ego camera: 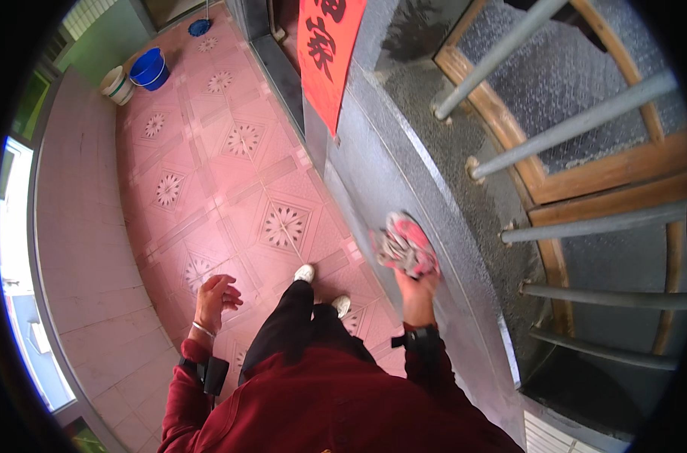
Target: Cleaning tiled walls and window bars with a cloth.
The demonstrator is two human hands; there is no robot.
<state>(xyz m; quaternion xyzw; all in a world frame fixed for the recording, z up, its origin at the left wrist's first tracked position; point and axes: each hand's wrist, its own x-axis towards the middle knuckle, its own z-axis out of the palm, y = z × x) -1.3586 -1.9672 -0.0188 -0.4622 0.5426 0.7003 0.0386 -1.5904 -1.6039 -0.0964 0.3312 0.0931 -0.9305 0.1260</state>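
A crumpled cloth (407, 246), pink, white and grey, is held in my right hand (418, 286) against or just over the grey wall (377, 164) below the window ledge. The cloth is slightly blurred and hides most of the fingers. My left hand (216, 300) hangs in the air over the tiled floor, its fingers loosely bent and apart, holding nothing. A bracelet circles the left wrist, and each forearm wears a black strap.
To the right, metal bars (570, 133) cross a wood-framed window (490, 113) above a rough ledge (462, 147). A red paper banner (326, 62) with writing hangs ahead. On the pink tiled floor (241, 170) stand a blue bucket (149, 69) and a white bucket (116, 86).
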